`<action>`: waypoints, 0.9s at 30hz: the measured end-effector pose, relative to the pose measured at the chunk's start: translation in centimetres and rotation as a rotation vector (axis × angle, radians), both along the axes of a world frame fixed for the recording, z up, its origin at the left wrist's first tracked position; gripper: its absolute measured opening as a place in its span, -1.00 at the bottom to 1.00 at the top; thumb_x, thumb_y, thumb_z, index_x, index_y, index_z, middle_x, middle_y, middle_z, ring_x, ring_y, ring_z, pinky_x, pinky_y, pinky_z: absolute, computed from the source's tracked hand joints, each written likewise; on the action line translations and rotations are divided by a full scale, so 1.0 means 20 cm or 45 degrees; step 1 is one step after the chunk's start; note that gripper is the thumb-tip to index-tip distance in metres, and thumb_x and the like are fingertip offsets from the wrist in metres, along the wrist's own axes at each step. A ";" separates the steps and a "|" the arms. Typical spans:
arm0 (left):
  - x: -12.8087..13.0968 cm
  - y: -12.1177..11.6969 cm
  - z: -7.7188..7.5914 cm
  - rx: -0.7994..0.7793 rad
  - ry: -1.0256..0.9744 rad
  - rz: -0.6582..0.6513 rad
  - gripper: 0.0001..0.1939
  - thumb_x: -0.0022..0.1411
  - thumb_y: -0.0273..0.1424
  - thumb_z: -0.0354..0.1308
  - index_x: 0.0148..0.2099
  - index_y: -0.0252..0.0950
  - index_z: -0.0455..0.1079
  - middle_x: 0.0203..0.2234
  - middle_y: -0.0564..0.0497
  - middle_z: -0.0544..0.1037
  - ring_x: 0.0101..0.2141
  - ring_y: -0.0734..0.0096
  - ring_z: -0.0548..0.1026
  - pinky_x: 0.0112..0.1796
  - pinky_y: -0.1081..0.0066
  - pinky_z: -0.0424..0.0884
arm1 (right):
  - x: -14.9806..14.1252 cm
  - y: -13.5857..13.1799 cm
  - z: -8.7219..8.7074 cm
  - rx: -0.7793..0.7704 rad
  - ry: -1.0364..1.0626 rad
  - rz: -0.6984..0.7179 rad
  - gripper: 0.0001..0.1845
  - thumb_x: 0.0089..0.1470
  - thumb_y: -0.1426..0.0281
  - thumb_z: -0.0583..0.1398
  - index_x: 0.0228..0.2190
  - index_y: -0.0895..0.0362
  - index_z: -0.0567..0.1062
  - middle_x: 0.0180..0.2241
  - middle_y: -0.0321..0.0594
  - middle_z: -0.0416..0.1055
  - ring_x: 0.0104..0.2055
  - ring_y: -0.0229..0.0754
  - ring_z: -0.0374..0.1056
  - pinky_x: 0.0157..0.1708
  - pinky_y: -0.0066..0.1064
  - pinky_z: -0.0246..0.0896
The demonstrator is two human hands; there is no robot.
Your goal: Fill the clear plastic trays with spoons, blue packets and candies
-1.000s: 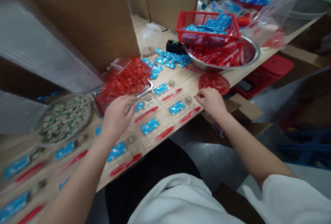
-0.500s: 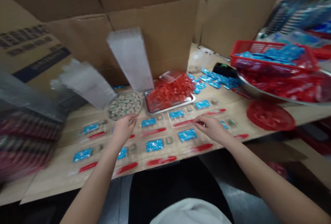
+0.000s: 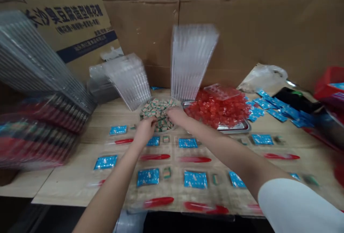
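Both hands have moved left along the counter (image 3: 64,186) since the earlier frame, away from the laid-out sets and onto the round dish (image 3: 141,115) of small wrapped pieces (image 3: 158,109). We record the left hand (image 3: 145,131) and right hand (image 3: 176,115) close together, the left at the dish's near edge and the right at its right side. The fingers (image 3: 152,121) of both hands are bunched narrowly and dip into the pile. We cannot tell whether they hold anything: the hands cover the tips and the frame is soft.

The pieces are green and tan, squarish, and lie heaped in the dish. We judge them light, fairly stiff and somewhat slippery in their wrappers, liable to slide over one another. Our judgement is to take each by its edges with the fingertips.

Right of the dish sits a steel tray (image 3: 243,127) heaped with red cubes (image 3: 215,113). Upright clear plastic trays (image 3: 190,61) stand behind. Nearer us lie blue sachets (image 3: 147,177), red plastic utensils (image 3: 158,201) and small square pieces (image 3: 166,172).
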State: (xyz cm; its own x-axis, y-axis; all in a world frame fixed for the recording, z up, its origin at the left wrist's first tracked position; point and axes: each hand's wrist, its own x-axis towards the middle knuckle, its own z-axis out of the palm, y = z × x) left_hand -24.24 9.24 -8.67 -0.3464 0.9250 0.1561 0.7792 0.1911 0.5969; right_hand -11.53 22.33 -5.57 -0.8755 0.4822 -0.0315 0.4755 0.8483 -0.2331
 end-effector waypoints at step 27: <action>0.05 0.18 0.05 0.276 -1.287 0.197 -0.82 -0.08 -0.32 0.27 -0.42 -0.33 0.46 -0.52 0.04 0.52 -0.43 0.43 0.48 -0.31 0.42 0.42 | -0.01 0.01 0.03 -0.976 0.625 -0.408 -0.89 -0.13 0.42 0.23 -0.44 0.16 0.45 -0.59 -0.39 0.35 -0.55 -0.35 0.25 -0.50 -0.49 0.19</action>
State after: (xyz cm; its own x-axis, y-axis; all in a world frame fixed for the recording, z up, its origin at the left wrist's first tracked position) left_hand -23.25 12.85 -7.76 -0.5205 0.8461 -0.1149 -0.1260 0.0570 0.9904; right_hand -11.82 22.57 -5.03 -0.7055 0.7012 -0.1027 0.3603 0.2301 -0.9040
